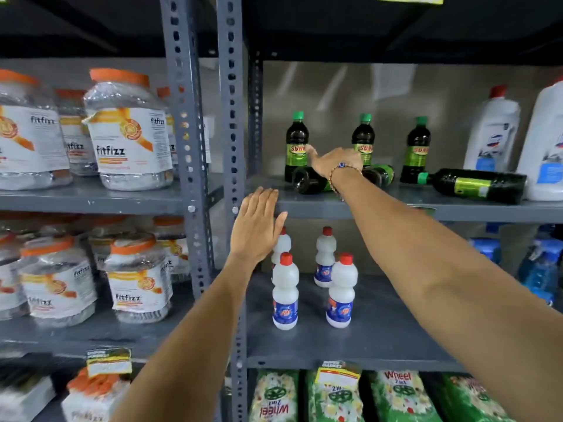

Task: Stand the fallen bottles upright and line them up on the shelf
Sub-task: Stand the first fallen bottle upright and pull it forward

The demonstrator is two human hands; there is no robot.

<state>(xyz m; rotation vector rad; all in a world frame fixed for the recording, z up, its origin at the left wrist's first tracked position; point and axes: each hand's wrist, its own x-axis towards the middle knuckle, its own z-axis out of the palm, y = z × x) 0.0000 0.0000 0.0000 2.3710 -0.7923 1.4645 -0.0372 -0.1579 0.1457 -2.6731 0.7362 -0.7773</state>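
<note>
Three dark bottles lie tipped on the shelf (396, 205): the rightmost fallen bottle (475, 185) lies sideways, cap pointing left. Right hand (335, 162) reaches over the left fallen bottle (307, 179), base facing us; can't tell its grip. Left hand (257, 226) is flat, gripping nothing.

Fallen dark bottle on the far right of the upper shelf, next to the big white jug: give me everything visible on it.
The fallen dark bottle lies on its side on the grey metal shelf, green screw cap pointing left, base toward the large white jug, which it looks to touch or nearly touch. It looks like plastic filled with dark liquid, with a green-yellow label wrapped round the middle; the print is unreadable. Its cap sits close to the base of an upright bottle of the same kind. Neither hand touches it.
</note>
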